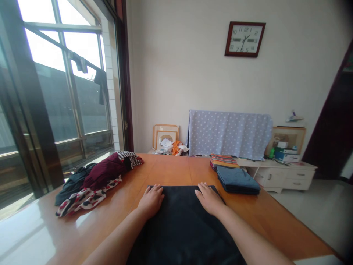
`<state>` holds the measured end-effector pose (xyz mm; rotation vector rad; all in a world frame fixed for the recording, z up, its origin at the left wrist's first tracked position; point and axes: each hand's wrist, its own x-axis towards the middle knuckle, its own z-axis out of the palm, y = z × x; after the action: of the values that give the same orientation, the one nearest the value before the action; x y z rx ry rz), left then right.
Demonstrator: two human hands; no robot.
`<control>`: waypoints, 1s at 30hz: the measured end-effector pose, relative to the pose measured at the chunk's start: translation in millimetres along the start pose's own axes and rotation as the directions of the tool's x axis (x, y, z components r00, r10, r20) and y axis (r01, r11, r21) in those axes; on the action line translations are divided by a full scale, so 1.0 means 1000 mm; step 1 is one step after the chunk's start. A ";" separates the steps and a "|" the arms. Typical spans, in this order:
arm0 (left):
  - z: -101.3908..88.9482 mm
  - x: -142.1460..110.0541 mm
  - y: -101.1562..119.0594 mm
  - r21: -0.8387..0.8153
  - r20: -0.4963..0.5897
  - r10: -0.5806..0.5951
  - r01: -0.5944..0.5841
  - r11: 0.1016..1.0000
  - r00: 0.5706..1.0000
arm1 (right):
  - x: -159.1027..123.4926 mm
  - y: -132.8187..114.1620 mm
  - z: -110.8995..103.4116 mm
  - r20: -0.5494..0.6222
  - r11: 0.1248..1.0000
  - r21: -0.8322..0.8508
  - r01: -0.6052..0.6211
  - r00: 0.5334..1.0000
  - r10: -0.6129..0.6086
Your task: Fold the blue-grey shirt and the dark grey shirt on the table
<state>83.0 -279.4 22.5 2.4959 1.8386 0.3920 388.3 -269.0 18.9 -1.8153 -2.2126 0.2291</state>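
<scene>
A dark, nearly black piece of cloth (184, 224) lies spread on the wooden table (165, 167), its near part running out of the bottom of the view. My left hand (152, 200) rests flat on its far left corner. On the far right corner my right hand (209, 198) lies flat too, fingers stretched forward. Neither hand grips the cloth. Right of my right hand sits a folded blue garment stack (237, 179), with folded striped cloth (223, 161) just behind it.
A loose heap of clothes, with a maroon garment (103, 171) and a patterned one (89, 198), lies at the table's left. Beyond the table stand a cloth-covered object (228, 134) and a white cabinet (292, 176). A large window (74, 92) is on the left.
</scene>
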 end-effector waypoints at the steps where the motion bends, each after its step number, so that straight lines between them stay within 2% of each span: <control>1: 0.004 0.001 -0.003 0.015 0.012 -0.013 0.012 1.000 1.000 | 0.003 0.004 0.005 0.017 1.000 -0.026 -0.015 1.000 0.016; 5: 0.016 0.001 -0.010 0.055 0.036 -0.126 0.124 0.991 0.991 | 0.006 0.029 0.020 0.054 0.987 -0.104 -0.122 0.990 0.128; 8: 0.017 0.001 -0.009 0.057 0.055 -0.176 0.173 0.983 0.983 | 0.005 0.041 0.025 0.060 0.982 -0.116 -0.151 0.985 0.159; 16: 0.011 -0.001 -0.007 0.041 0.070 -0.181 0.179 0.983 0.981 | 0.006 0.041 0.027 0.060 0.982 -0.104 -0.156 0.985 0.163; 21: 0.005 -0.003 -0.005 0.043 0.098 -0.180 0.177 0.983 0.979 | 0.004 0.044 0.017 0.092 0.989 -0.048 -0.142 0.985 0.146; 25: -0.006 -0.010 0.001 0.035 0.091 -0.213 0.211 0.977 0.973 | -0.014 0.054 0.004 0.012 0.982 0.035 -0.185 0.983 0.184; 30: -0.021 -0.038 0.027 -0.006 0.093 -0.157 0.158 0.987 0.983 | -0.066 0.057 -0.002 -0.038 0.968 0.054 -0.243 0.969 0.246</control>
<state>93.1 -326.3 39.9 2.2971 1.9713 0.2777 453.6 -322.0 -2.8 -2.0437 -1.9326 0.2860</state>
